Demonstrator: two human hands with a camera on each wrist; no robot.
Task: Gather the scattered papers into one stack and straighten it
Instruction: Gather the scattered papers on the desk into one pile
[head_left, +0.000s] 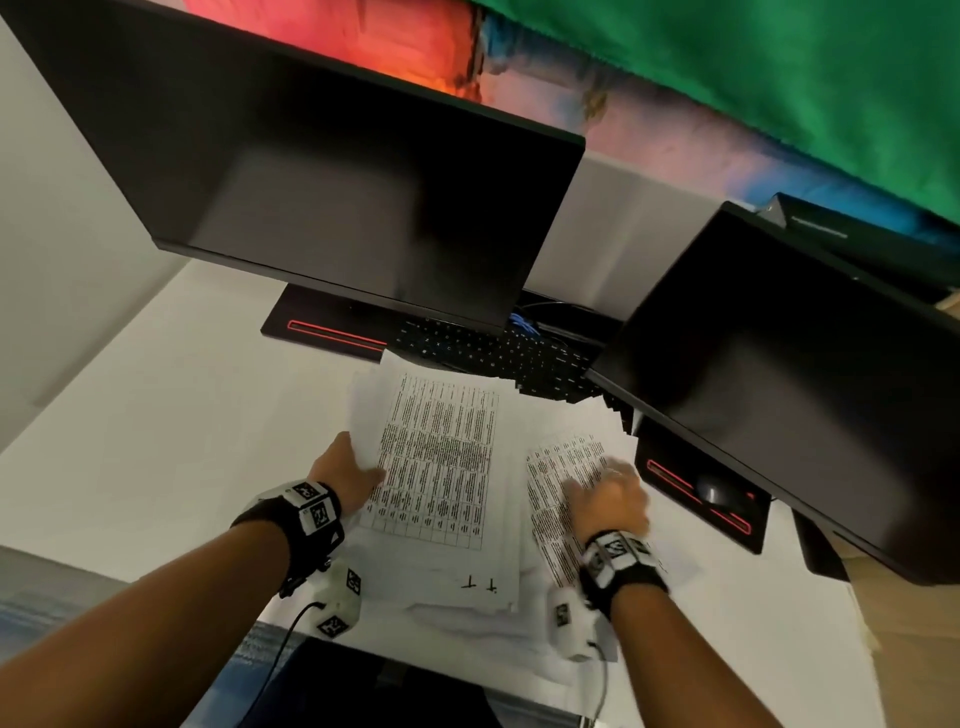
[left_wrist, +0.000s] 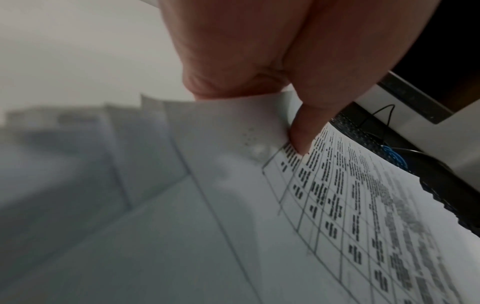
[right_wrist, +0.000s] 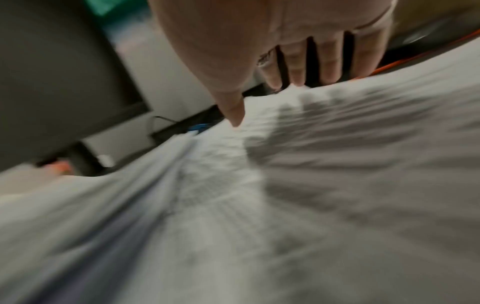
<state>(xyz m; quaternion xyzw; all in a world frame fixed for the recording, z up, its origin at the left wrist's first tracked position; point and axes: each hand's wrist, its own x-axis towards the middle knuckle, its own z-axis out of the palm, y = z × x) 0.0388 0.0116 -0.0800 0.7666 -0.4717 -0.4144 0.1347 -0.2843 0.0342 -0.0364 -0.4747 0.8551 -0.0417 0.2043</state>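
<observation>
A loose pile of white printed papers (head_left: 441, 467) lies on the white desk, its top sheet bearing a table of text. My left hand (head_left: 348, 475) pinches the left edge of the top sheets (left_wrist: 337, 205), thumb (left_wrist: 301, 131) on top and fingers hidden underneath. Another printed sheet (head_left: 550, 493) lies to the right, partly under the pile. My right hand (head_left: 610, 496) rests on that sheet with straight, spread fingers (right_wrist: 330, 59) pressing down. The right wrist view is blurred by motion.
Two dark monitors (head_left: 332, 171) (head_left: 789, 374) stand behind and to the right. A black keyboard (head_left: 498, 353) lies just beyond the papers. A mouse (head_left: 719, 491) sits on the right monitor's base. The desk's (head_left: 156, 415) left side is bare white surface.
</observation>
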